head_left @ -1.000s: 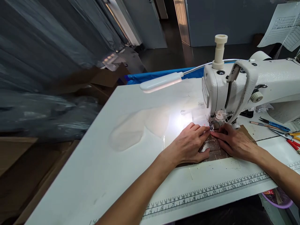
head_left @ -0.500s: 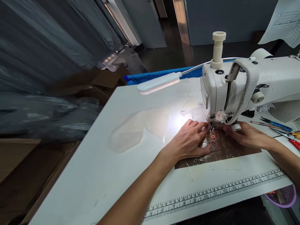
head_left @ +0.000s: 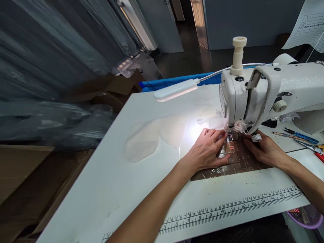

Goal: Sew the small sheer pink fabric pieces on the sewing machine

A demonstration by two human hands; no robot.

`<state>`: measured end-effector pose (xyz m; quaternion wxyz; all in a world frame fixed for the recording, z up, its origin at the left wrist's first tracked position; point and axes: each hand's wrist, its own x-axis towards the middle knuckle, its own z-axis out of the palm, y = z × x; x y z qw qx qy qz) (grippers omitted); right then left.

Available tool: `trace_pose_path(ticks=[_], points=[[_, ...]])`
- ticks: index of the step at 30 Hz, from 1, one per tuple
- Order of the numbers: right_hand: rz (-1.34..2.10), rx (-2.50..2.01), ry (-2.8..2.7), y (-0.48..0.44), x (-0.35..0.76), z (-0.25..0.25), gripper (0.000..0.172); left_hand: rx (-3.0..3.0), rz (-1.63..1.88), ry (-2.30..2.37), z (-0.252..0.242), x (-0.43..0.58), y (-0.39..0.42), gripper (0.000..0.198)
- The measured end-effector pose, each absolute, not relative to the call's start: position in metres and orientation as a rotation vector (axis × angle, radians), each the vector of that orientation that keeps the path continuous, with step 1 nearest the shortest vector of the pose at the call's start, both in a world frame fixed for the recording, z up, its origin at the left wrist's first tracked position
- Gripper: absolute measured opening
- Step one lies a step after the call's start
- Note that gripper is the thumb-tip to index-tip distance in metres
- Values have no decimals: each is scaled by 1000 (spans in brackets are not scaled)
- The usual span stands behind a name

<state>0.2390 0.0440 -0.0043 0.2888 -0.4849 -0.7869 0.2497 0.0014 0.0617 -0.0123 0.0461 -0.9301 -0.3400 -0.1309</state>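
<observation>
A white sewing machine stands at the right, its needle area lit by a lamp. My left hand lies beside the presser foot with its thumb spread from the fingers, the fingertips on thin whitish fabric. My right hand is on the other side of the foot, partly behind a white knob; its fingertips are hidden, so what they hold cannot be made out. Beneath both hands is a shiny brown plate. Sheer pale fabric pieces lie on the table to the left.
Blue snips and scissors lie at the right. A printed ruler strip runs along the table's front edge. A purple basket sits below it. Cardboard boxes stand beyond the left edge.
The view has shifted slightly. My right hand has drawn back a little from the presser foot, with its thumb more apparent; my left hand stays nearly in place.
</observation>
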Motion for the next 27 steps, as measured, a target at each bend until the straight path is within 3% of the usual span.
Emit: trace_pose_path(ticks=[6, 11, 15, 19, 27], points=[[525, -1326, -2197, 44, 241, -14, 27, -2652, -742, -1233, -20, 2, 66, 27], [404, -1320, -2284, 45, 243, -31, 35, -2743, -584, -1656, -6, -5, 115, 27], [382, -1295, -2281, 47, 243, -36, 33, -2748, -482, -1934, 4, -8, 167, 42], [392, -1289, -2281, 48, 242, -34, 33, -2710, -510, -1962, 2, -12, 200, 43], [352, -1280, -2308, 49, 242, -32, 39, -2656, -526, -2033, -3, -39, 193, 59]])
